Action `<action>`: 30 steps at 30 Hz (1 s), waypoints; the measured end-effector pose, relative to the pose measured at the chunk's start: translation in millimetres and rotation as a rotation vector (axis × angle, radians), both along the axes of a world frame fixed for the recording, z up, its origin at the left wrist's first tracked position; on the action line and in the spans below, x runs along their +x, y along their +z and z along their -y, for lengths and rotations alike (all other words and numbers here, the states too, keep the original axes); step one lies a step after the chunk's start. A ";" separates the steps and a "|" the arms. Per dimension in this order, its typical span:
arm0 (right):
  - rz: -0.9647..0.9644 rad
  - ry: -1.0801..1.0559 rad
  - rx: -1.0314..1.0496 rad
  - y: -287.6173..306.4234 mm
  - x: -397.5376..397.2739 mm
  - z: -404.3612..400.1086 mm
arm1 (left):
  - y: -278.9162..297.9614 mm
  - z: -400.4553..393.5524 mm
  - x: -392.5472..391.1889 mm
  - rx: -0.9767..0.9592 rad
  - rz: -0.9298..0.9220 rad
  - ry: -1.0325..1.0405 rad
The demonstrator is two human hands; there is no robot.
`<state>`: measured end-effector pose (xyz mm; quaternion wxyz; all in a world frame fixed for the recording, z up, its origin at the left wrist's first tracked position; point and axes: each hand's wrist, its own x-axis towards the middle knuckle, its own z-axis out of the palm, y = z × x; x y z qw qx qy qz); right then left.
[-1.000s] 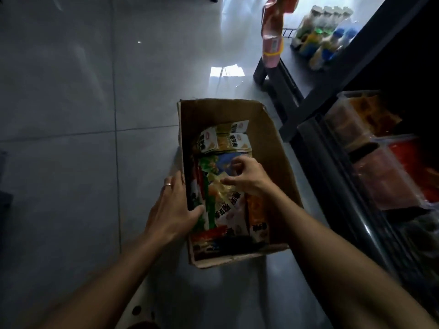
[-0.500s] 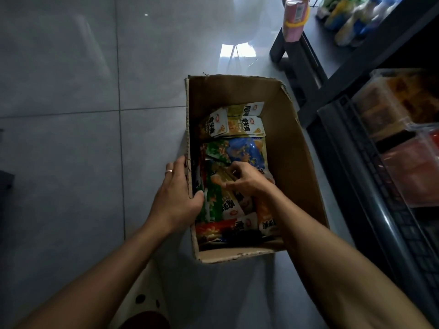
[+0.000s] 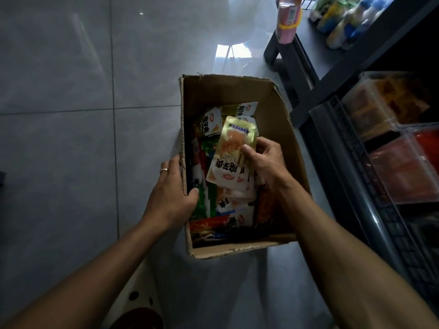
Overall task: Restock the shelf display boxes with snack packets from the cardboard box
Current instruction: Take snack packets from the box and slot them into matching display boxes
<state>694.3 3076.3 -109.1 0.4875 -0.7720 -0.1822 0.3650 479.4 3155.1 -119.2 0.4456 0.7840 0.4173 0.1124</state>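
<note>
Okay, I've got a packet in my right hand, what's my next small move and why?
Probably lift the gold and white snack packet clear of the brown cardboard box toward the clear plastic display boxes: your right hand already pinches it, and your left hand steadies the box.

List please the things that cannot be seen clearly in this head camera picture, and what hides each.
- Lower snack packets in the cardboard box: covered by upper packets and the right hand.
- Contents of the clear display boxes: dim light and cloudy plastic.
- Bottles on the shelf: tops cut off by the upper edge.
- Left hand palm: turned away against the box wall.
</note>
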 end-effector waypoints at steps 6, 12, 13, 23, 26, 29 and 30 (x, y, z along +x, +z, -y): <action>-0.115 0.031 0.122 28.5 -12.2 5.5 | 20.8 3.9 3.3 0.041 -0.046 -0.035; -0.358 0.200 0.284 54.4 -30.5 5.0 | 55.0 -12.1 23.6 -0.033 0.127 0.017; -0.378 0.209 0.307 58.0 -32.9 3.6 | 61.0 -12.6 23.7 -0.132 0.179 0.030; -0.248 0.226 0.262 98.6 -54.2 0.6 | 96.5 -11.9 7.9 -0.548 0.386 0.133; -0.139 0.259 0.177 110.6 -54.0 18.9 | 104.2 -2.1 11.6 -0.678 0.447 0.185; -0.095 0.369 0.019 126.0 -49.1 52.5 | 112.5 10.2 22.5 -0.801 0.513 0.243; -0.092 0.407 -0.023 131.7 -46.4 65.6 | 115.5 15.3 26.8 -0.837 0.534 0.259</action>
